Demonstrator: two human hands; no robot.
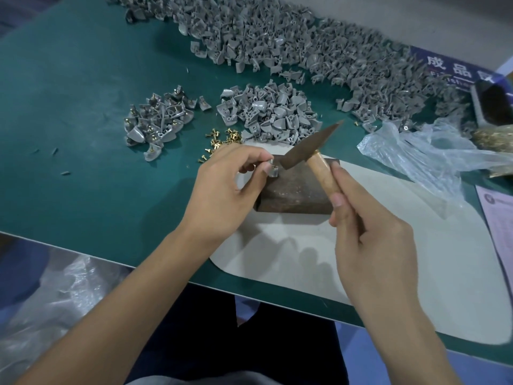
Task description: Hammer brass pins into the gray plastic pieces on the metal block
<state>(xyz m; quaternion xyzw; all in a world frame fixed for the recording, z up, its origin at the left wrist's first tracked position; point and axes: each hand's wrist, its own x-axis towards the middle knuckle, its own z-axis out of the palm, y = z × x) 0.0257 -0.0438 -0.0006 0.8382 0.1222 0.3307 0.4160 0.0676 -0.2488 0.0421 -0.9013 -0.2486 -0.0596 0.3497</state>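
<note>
Nearest the table edge, the right hand [369, 232] grips the hammer [311, 151] by its wooden handle, its head touching or just above the gray plastic piece [273, 169]. That piece is pinched by the left hand [230, 187] on the metal block's [299, 190] far left corner. Judging by this, a pin is being driven; the next tap needs a square strike clear of the fingertips. Beyond lie loose brass pins [222, 138].

Two bare forearms without sleeves, left hand [222, 187] and right hand [372, 240] ungloved, no rings, watch or bracelets visible, short trimmed fingernails, dark trousers at the lap, pale grey garment edge at the bottom.
</note>
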